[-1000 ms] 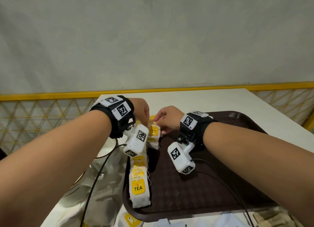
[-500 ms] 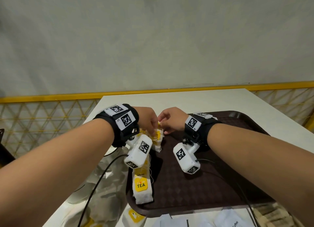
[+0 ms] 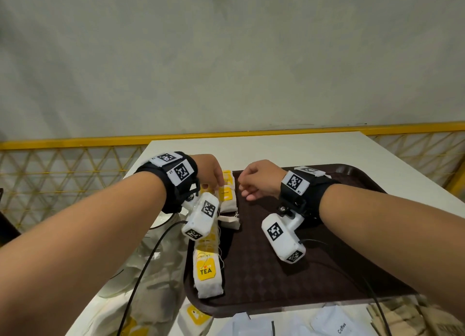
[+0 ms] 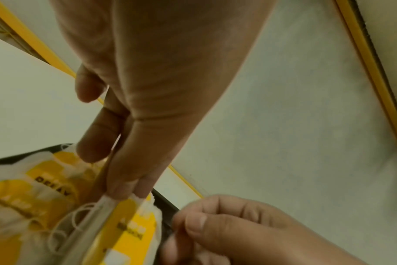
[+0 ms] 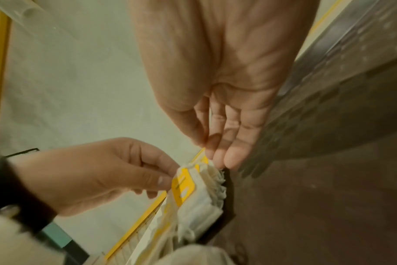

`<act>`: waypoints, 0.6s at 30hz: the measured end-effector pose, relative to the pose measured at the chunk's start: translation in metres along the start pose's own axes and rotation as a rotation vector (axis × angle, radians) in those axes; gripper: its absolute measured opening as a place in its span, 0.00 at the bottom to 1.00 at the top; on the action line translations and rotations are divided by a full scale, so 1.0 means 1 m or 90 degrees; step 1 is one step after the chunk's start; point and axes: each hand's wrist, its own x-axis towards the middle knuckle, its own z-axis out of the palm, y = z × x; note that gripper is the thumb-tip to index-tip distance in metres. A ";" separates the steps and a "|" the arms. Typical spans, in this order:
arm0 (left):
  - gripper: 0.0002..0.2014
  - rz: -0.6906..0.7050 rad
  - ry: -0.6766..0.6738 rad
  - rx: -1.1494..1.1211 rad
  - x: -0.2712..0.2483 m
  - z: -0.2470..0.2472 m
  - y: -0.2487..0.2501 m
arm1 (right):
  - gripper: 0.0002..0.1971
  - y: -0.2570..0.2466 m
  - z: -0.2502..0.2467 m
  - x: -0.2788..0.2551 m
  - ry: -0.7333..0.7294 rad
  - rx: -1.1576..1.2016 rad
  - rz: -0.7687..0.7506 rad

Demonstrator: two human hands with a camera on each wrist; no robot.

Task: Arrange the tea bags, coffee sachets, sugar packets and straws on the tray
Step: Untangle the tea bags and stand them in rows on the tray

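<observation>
Both hands work the white, yellow-tagged tea bags (image 3: 227, 193) at centre frame: left hand (image 3: 210, 171) fingers pinch one bag's top, right hand (image 3: 259, 178) fingers curl loosely, holding nothing visible; trailing strings could snag, dragging neighbouring bags off the dark brown plastic tray (image 3: 352, 272).

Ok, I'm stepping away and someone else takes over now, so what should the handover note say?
Left hand: fingertips pinch the top tea bags at the far end of the row.
Right hand: loosely curled beside them; whether it holds anything is unclear.
Done: tea bags lined along the left edge of the brown tray.
Left: a coffee sachet, one tea bag and other packets lie off the tray's near edge. No straws seen.
</observation>
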 end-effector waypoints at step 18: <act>0.07 -0.017 -0.011 -0.052 0.002 0.003 -0.003 | 0.17 0.012 0.007 -0.021 -0.068 -0.073 -0.008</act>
